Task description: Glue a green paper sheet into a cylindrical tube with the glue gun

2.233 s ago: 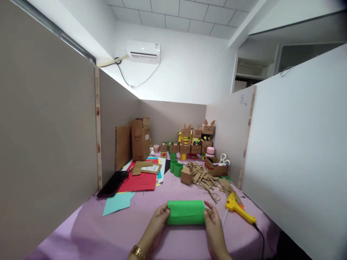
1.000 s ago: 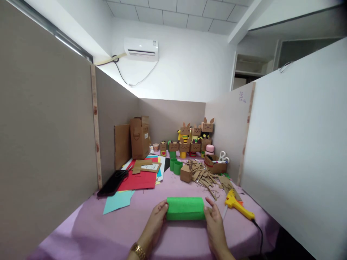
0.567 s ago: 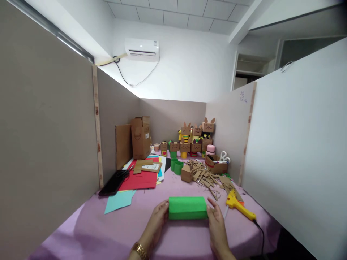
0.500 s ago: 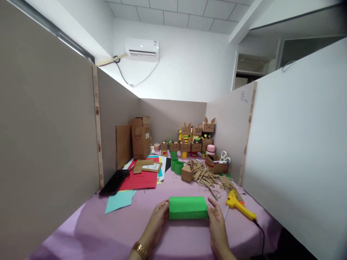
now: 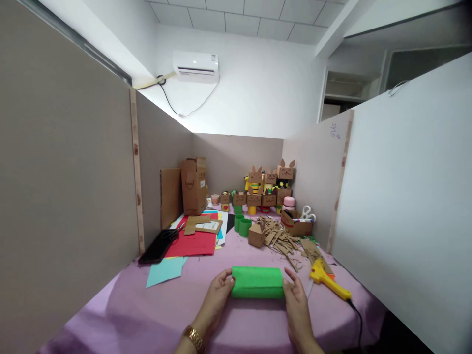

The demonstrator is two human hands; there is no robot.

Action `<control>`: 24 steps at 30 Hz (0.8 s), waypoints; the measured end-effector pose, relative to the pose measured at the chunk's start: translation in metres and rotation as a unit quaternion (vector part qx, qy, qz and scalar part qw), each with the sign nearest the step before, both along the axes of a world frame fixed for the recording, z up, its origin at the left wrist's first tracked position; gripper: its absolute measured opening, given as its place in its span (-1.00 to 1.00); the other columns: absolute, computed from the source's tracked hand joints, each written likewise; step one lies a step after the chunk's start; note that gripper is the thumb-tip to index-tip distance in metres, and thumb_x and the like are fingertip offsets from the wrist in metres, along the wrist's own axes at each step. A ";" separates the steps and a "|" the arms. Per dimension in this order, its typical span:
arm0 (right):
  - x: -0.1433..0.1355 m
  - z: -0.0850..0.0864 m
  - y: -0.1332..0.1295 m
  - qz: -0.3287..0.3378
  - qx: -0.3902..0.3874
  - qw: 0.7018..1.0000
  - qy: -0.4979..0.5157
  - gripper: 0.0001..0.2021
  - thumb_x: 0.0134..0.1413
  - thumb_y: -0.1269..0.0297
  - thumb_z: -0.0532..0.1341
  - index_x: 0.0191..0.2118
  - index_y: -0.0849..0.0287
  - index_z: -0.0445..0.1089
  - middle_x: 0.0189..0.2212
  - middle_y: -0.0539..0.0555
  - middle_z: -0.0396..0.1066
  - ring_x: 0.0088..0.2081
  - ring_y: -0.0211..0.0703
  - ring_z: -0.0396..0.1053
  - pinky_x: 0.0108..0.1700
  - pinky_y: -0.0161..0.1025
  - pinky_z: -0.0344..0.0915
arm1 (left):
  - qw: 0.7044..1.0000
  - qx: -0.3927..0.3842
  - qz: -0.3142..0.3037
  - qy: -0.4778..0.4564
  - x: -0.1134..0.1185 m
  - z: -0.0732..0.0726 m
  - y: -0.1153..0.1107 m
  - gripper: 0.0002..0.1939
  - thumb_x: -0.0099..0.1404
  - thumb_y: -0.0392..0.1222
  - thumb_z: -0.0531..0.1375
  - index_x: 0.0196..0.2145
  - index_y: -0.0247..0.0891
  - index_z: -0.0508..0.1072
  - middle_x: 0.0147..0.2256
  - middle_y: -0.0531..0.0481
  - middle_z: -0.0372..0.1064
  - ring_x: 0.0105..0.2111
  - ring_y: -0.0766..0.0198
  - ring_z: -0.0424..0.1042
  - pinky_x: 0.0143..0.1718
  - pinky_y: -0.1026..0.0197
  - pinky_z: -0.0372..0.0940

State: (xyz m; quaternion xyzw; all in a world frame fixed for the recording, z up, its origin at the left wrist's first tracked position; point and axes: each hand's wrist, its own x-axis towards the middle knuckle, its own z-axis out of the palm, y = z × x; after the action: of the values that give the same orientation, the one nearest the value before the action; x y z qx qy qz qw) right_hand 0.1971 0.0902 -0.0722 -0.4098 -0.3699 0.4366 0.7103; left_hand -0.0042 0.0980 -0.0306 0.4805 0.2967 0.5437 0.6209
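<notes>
Between my two hands, a bright green paper roll lies sideways near the front of the table, with a lengthwise edge running along its lower side. My left hand, a gold watch on its wrist, grips the left end with the thumb at the front. The right end is held by my right hand, its thumb against the end and its index finger raised behind. Some fingers of both hands are hidden. Just to the right rests a yellow glue gun.
Behind the roll are a small cardboard box, two green tubes and a heap of cardboard strips. Coloured paper and a black tablet-like object lie left. Cardboard animal figures stand at the back.
The roll has turned slightly, so its lengthwise edge shows differently. My left thumb has come further onto the front of the left end. The view has shifted a little.
</notes>
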 end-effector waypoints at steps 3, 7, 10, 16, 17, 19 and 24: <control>-0.002 0.003 -0.001 0.020 0.010 1.000 -0.004 -0.39 -0.03 -0.06 0.24 0.09 0.11 0.14 -0.26 0.05 0.50 -0.23 -0.09 0.42 -0.13 -0.18 0.27 | 1.000 0.000 0.002 0.005 0.000 0.000 -0.001 -0.58 0.10 -0.01 0.28 -0.11 -0.27 0.46 -0.25 -0.09 0.56 -0.19 0.12 0.47 -0.21 0.21 0.29; -0.005 0.006 -0.002 0.044 0.023 0.999 -0.011 -0.31 -0.09 0.01 0.31 0.11 0.15 0.05 -0.37 0.03 0.51 -0.32 -0.05 0.44 -0.22 -0.14 0.30 | 1.000 -0.005 -0.002 0.015 0.000 0.000 0.000 -0.59 0.02 -0.04 0.35 -0.20 -0.30 0.49 -0.33 -0.10 0.56 -0.29 0.14 0.50 -0.24 0.22 0.29; -0.005 0.005 -0.002 0.047 0.029 0.998 -0.017 -0.33 -0.08 0.03 0.31 0.11 0.13 0.06 -0.39 0.01 0.51 -0.34 -0.07 0.43 -0.23 -0.16 0.29 | 1.000 -0.006 -0.002 0.015 0.002 0.000 0.001 -0.57 -0.09 -0.06 0.42 -0.28 -0.31 0.49 -0.40 -0.09 0.56 -0.35 0.13 0.51 -0.25 0.19 0.30; -0.004 0.002 0.000 0.034 0.033 0.999 -0.022 -0.39 -0.08 0.03 0.30 0.06 0.09 0.08 -0.45 -0.05 0.48 -0.38 -0.12 0.40 -0.27 -0.20 0.27 | 1.000 -0.014 0.020 0.016 0.005 -0.001 0.002 -0.55 -0.11 -0.04 0.41 -0.28 -0.29 0.45 -0.49 -0.03 0.54 -0.44 0.15 0.50 -0.32 0.19 0.30; -0.004 0.002 0.000 0.032 0.031 0.999 -0.022 -0.39 -0.08 0.03 0.30 0.05 0.09 0.08 -0.45 -0.05 0.48 -0.39 -0.13 0.40 -0.28 -0.21 0.26 | 0.999 -0.017 0.023 0.018 0.005 -0.002 0.002 -0.54 -0.12 -0.05 0.41 -0.27 -0.29 0.44 -0.51 -0.03 0.54 -0.46 0.15 0.50 -0.33 0.19 0.29; -0.004 0.002 0.000 0.032 0.029 0.999 -0.020 -0.39 -0.09 0.03 0.30 0.04 0.08 0.08 -0.46 -0.06 0.48 -0.41 -0.14 0.39 -0.30 -0.21 0.26 | 0.999 -0.022 0.030 0.023 0.004 -0.004 0.003 -0.52 -0.12 -0.06 0.41 -0.26 -0.30 0.43 -0.52 -0.03 0.53 -0.47 0.15 0.49 -0.33 0.18 0.29; -0.005 0.004 0.001 0.043 0.024 0.999 -0.017 -0.37 -0.12 0.05 0.32 0.03 0.12 0.06 -0.52 -0.07 0.48 -0.45 -0.11 0.40 -0.35 -0.22 0.26 | 0.996 -0.031 0.077 0.039 0.001 -0.008 0.007 -0.51 -0.11 -0.06 0.39 -0.23 -0.29 0.37 -0.58 0.04 0.48 -0.53 0.22 0.44 -0.44 0.26 0.22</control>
State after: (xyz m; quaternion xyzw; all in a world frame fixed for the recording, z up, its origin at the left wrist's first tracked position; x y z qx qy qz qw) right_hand 0.1923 0.0914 -0.0686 -0.3834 -0.4098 0.4506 0.6942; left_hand -0.0036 0.1051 -0.0388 0.4578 0.3736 0.5608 0.5799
